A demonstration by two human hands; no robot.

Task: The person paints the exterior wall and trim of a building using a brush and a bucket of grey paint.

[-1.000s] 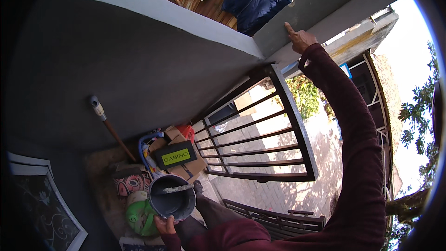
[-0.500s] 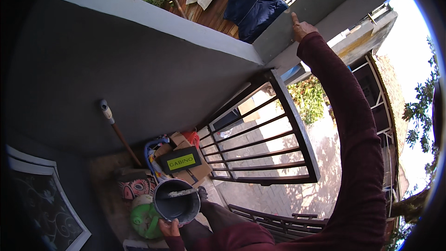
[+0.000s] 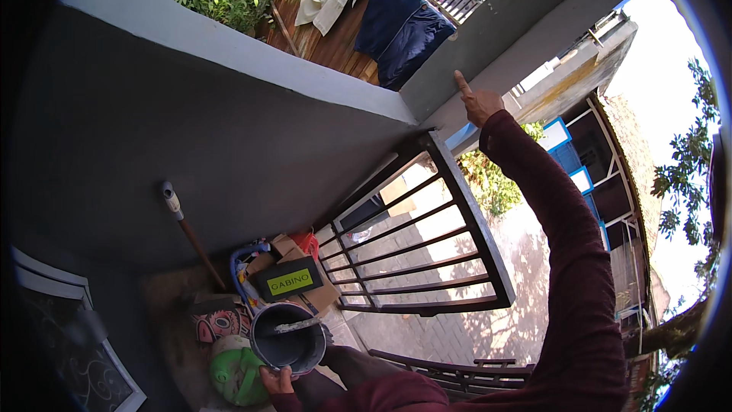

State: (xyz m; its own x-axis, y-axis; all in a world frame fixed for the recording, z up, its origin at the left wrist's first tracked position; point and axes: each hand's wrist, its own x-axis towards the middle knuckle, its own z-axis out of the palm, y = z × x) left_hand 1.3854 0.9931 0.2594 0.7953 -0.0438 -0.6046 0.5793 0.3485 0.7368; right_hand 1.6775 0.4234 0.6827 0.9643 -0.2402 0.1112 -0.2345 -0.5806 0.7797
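Note:
A round bucket (image 3: 290,352) with a dark grey inside is held low in front of me. My left hand (image 3: 277,379) grips its near-left rim. Across the bucket's mouth lies a pale, grey-smeared stick-like tool (image 3: 297,325); its exact kind I cannot tell. My right arm reaches far up and forward. The index finger of my right hand (image 3: 480,103) stretches out to the grey pillar (image 3: 488,46), apparently touching its face, while the other fingers are curled. Nothing shows in that hand.
A dark barred gate (image 3: 412,236) stands beyond the grey wall (image 3: 213,122). Below are a black box (image 3: 288,278), cardboard, a green rounded container (image 3: 235,374) and a brown pole (image 3: 200,250). Dark blue cloth (image 3: 404,30) hangs behind the wall.
My right hand has moved down and left along the pillar, its index finger still stretched out. My left hand keeps hold of the bucket. The whole view has shifted slightly.

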